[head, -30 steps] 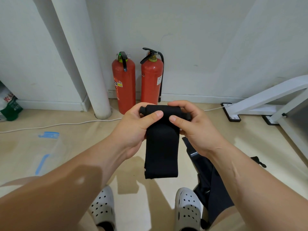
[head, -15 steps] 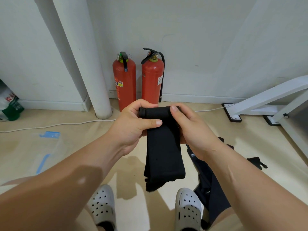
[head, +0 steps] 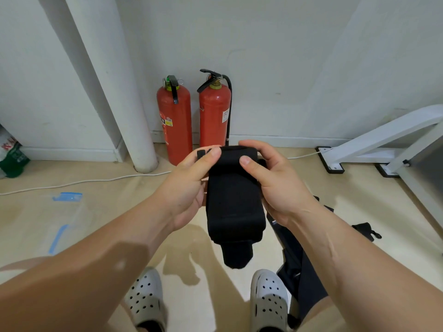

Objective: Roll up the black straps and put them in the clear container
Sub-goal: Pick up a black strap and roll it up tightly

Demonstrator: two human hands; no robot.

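A wide black strap (head: 233, 207) hangs in front of me, its top edge rolled into a thick tube. My left hand (head: 189, 185) pinches the left end of the roll, thumb across the front. My right hand (head: 275, 185) grips the right end, thumb on the front and fingers curled over the top. The loose tail hangs down and narrows near my shoes. More black straps (head: 297, 255) lie on the floor under my right forearm. A clear container (head: 64, 216) with blue clips lies flat on the floor at the left.
Two red fire extinguishers (head: 191, 118) stand against the wall, beside a white pipe (head: 119, 92). A white cable (head: 84, 180) runs across the floor. A white metal frame (head: 383, 144) stands at the right. My white clogs (head: 268, 300) are at the bottom.
The roll at the top has grown thicker. The hanging tail has shortened and its lower end has bunched up. Both hands stay at the roll's ends.
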